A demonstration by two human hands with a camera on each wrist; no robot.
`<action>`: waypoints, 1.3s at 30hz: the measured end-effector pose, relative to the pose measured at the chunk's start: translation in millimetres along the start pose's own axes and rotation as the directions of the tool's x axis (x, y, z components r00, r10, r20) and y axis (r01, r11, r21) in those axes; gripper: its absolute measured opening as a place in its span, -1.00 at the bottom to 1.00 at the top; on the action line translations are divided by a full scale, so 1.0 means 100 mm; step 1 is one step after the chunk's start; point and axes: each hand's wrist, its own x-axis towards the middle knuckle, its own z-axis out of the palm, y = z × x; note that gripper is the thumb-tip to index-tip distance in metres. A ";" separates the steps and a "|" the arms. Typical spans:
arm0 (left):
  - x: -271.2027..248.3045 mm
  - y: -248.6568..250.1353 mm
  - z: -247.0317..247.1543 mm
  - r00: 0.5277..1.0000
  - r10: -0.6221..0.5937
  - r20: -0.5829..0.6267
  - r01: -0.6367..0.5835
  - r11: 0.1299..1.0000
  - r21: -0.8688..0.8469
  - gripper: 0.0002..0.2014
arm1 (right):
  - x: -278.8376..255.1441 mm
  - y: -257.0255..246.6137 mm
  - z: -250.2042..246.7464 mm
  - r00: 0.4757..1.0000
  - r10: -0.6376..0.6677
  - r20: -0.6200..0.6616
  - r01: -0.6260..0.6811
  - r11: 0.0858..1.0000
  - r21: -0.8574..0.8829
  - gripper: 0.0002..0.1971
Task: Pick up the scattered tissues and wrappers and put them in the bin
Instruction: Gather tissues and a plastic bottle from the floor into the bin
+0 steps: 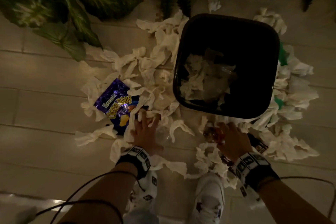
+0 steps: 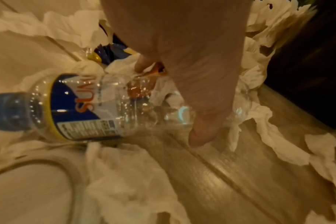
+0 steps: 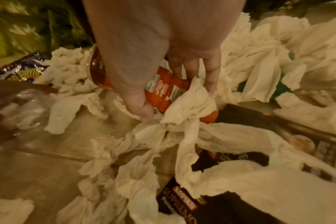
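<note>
because the black bin point(image 1: 225, 23) stands open-topped in the middle of the mess, with tissues and a clear wrapper already lying in its bottom, both hands can work the floor close beside it and have only a short lift to drop things in. the left hand point(image 1: 143, 129) is down on the tiles at the edge of the purple cheese ring snack bag point(image 1: 116, 100), its fingers spread and their tips sunk into a white tissue point(image 1: 152, 112) that lies over the bag's corner; whether they have closed on it yet i cannot tell, since the wrist view shows only the thumb point(image 2: 199, 136) and one finger pointing down into the paper. a clear water bottle with a blue label point(image 2: 81, 106) lies on its side just beside that hand, untouched. the right hand point(image 3: 163, 60) is curled round an orange-labelled bottle point(image 3: 163, 89), thumb on one side and fingers on the other, with a crumpled tissue bunched against it (probably gathered in the same grab to save a trip). dark kopiko supremo coffee sachets point(image 3: 180, 201) lie half buried under tissues near that hand. many more scattered tissues point(image 1: 163, 45) ring the bin on every side, so the job looks only just begun. the leafy plants point(image 1: 54, 5) along the far edge crowd the tissues behind the bin, which may make those awkward to reach.
</note>
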 end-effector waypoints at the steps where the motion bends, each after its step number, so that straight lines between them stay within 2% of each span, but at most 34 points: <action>1: 0.04 0.01 -0.01 1.000 0.012 -0.023 -0.011 1.000 0.005 0.15 | -0.05 0.04 0.00 1.000 -0.008 -0.007 0.008 0.999 0.038 -0.28; 7: 0.07 0.04 -0.14 0.989 0.097 -0.113 -0.095 0.995 0.027 -0.02 | -0.40 0.13 -0.04 0.997 -0.010 -0.071 0.027 0.967 0.252 -0.26; 11: -0.14 0.09 -0.33 0.993 0.074 -0.090 -0.081 0.994 -0.071 -0.15 | -0.79 0.08 -0.30 0.992 0.015 -0.125 0.039 0.909 0.415 -0.28; 16: -0.71 0.27 -0.82 0.988 0.073 -0.134 -0.108 0.955 -0.277 -0.06 | -1.52 -0.12 -1.01 0.959 -0.044 -0.281 0.195 0.822 0.536 -0.28; 18: -1.06 0.41 -1.15 0.975 0.085 -0.203 -0.152 0.928 -0.342 -0.13 | -1.83 -0.21 -1.40 0.932 -0.048 -0.358 0.261 0.776 0.575 -0.28; 22: -1.77 0.67 -1.78 0.938 0.127 -0.321 -0.255 0.883 -0.395 -0.21 | -2.24 -0.39 -2.11 0.908 0.025 -0.417 0.328 0.575 0.749 -0.28; 24: -2.11 0.85 -2.11 0.897 0.166 -0.410 -0.342 0.848 -0.404 -0.28 | -2.26 -0.49 -2.45 0.870 0.026 -0.492 0.401 0.543 0.737 -0.35; 26: -2.39 1.08 -2.43 0.869 0.187 -0.458 -0.409 0.792 -0.453 -0.30 | -2.12 -0.57 -2.70 0.796 -0.008 -0.605 0.485 0.606 0.630 -0.48; 28: -2.55 1.32 -2.69 0.842 0.209 -0.497 -0.472 0.733 -0.491 -0.31 | -1.84 -0.65 -2.83 0.761 -0.002 -0.649 0.516 0.609 0.603 -0.55; 29: -2.58 1.44 -2.79 0.822 0.226 -0.523 -0.505 0.713 -0.486 -0.31 | -1.67 -0.67 -2.86 0.760 0.008 -0.650 0.524 0.585 0.619 -0.59; 30: -2.58 1.56 -2.87 0.793 0.245 -0.558 -0.543 0.699 -0.465 -0.34 | -1.48 -0.70 -2.85 0.777 0.019 -0.629 0.519 0.547 0.657 -0.64; 32: -2.51 1.80 -2.98 0.738 0.274 -0.616 -0.605 0.672 -0.427 -0.41 | -1.14 -0.78 -2.81 0.857 0.097 -0.506 0.402 0.489 0.774 -0.66; 34: -2.36 2.03 -3.03 0.717 0.273 -0.641 -0.631 0.645 -0.431 -0.43 | -0.75 -0.79 -2.65 0.935 0.166 -0.312 0.188 0.513 0.838 -0.55; 35: -2.28 2.13 -3.03 0.716 0.273 -0.643 -0.635 0.637 -0.437 -0.41 | -0.58 -0.76 -2.55 0.962 0.160 -0.222 0.105 0.532 0.840 -0.43; 37: -2.07 2.27 -2.99 0.721 0.265 -0.640 -0.638 0.615 -0.464 -0.37 | -0.30 -0.69 -2.34 0.980 0.117 -0.163 0.073 0.547 0.834 -0.21; 39: -1.85 2.37 -2.91 0.736 0.261 -0.625 -0.625 0.617 -0.478 -0.36 | -0.23 -0.62 -2.24 0.979 0.149 -0.139 0.029 0.571 0.820 -0.21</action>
